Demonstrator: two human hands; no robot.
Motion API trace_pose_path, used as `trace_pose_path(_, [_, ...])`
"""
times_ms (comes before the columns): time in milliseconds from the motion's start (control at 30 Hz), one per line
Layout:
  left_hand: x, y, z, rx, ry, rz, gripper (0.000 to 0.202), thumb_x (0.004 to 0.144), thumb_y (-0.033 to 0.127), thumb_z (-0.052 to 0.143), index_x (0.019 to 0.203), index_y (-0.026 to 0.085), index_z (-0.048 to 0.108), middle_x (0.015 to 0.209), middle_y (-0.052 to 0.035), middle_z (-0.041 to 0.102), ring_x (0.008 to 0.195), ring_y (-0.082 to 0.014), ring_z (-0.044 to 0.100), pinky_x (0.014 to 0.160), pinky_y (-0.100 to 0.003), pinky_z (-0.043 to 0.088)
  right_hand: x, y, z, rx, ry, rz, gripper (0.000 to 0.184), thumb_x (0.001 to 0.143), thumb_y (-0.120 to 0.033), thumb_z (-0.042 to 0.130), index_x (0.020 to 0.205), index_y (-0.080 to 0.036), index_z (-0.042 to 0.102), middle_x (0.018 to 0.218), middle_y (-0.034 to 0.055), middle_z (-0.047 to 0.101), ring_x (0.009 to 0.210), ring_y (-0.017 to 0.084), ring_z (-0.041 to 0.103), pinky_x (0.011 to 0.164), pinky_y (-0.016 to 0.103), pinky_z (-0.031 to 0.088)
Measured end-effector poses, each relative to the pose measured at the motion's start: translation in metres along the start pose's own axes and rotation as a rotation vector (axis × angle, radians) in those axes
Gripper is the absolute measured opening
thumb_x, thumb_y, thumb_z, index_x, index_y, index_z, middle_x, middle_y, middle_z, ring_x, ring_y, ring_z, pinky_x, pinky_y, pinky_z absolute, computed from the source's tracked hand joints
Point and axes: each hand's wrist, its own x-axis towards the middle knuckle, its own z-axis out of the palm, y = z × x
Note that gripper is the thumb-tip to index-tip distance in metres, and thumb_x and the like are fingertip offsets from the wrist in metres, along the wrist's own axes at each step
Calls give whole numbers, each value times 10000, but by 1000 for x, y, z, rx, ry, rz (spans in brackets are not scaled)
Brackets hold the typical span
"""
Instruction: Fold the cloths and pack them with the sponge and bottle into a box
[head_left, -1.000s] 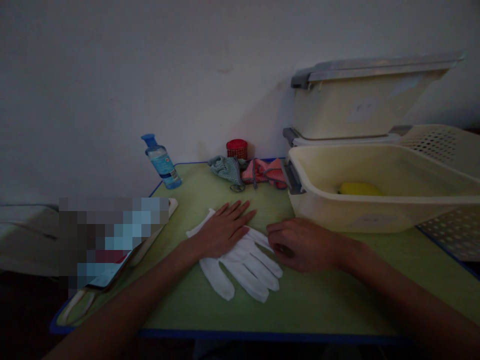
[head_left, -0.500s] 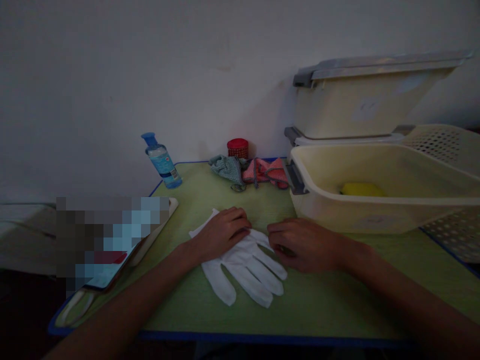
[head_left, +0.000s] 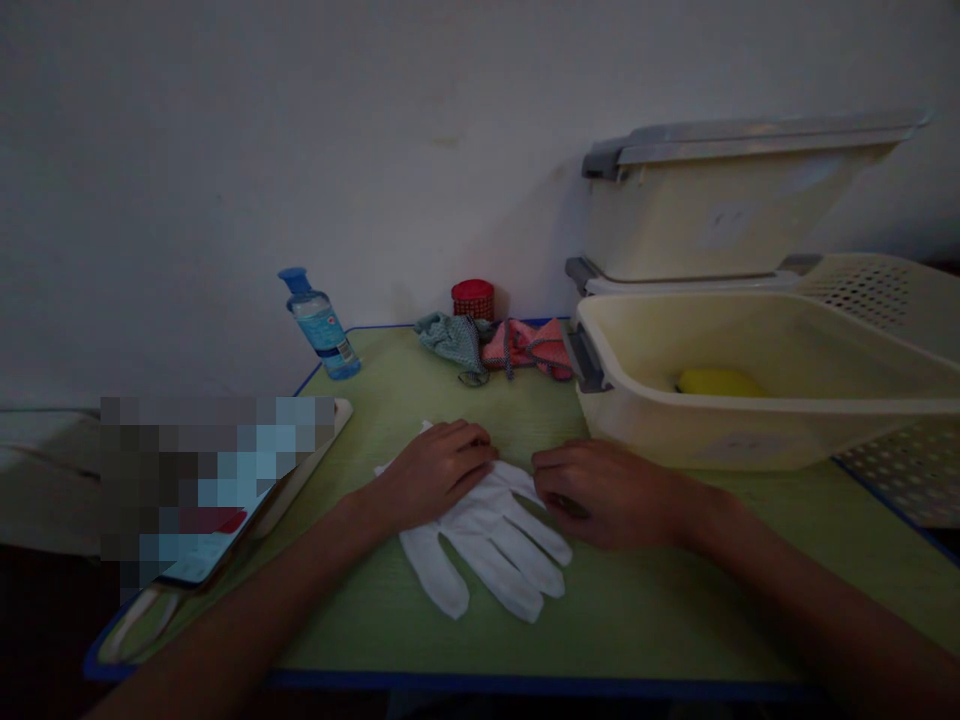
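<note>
A white glove [head_left: 487, 535] lies spread on the green tabletop, most of its fingers pointing toward the near right. My left hand [head_left: 442, 470] rests flat across the glove's palm and cuff, fingers stretched out and pressing on the cloth. At the glove's far right edge, my right hand [head_left: 600, 492] has its fingers curled together around one glove finger, whose tip is hidden under the hand.
A cream bin [head_left: 750, 435] with a yellow object [head_left: 720, 382] inside stands right, before a lidded box [head_left: 690, 220]. Behind lie a grey-green cloth [head_left: 454, 338], a pink cloth [head_left: 529, 347] and a red-lidded container [head_left: 472, 298]. A blue bottle [head_left: 322, 325] and phone [head_left: 217, 550] are left.
The view has shifted very slightly. Both hands and the glove keep almost the same places.
</note>
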Motion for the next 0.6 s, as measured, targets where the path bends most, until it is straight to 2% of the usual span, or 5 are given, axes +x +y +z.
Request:
trace_pose_path(200, [-7,5,-1,-96,0,12,287,927,219,359,1053,119,597,1061,-101,603,976,-166,559,881,-293,458,-1,0,0,3,7,2,106,778,-160,459,730,-154,554,738,22,570,683,134,529,612,246,349])
trace_pose_path(433, [-8,9,-3,-30,-61,-4,295,923,222,358,1047,124,606,1085,-111,608,1005,-185,568,918,-332,458,0,-1,0,2,6,3,119,775,-149,449,729,-151,558,751,33,578,680,133,530,612,248,338])
trace_pose_path(533, [-14,14,-4,-17,-103,-41,317,928,221,344,1107,113,582,1169,-119,585,1077,-180,551,973,-316,427,-1,-1,0,11,1,6,111,767,-144,448,732,-154,552,743,28,569,689,135,528,612,243,337])
trace_pose_path(600, [-21,15,-3,-27,-122,-64,344,936,231,327,1186,120,535,1282,-113,520,1172,-167,494,1024,-294,381,-1,-1,-1,19,0,10,110,766,-143,444,723,-154,544,736,26,562,686,135,524,608,242,336])
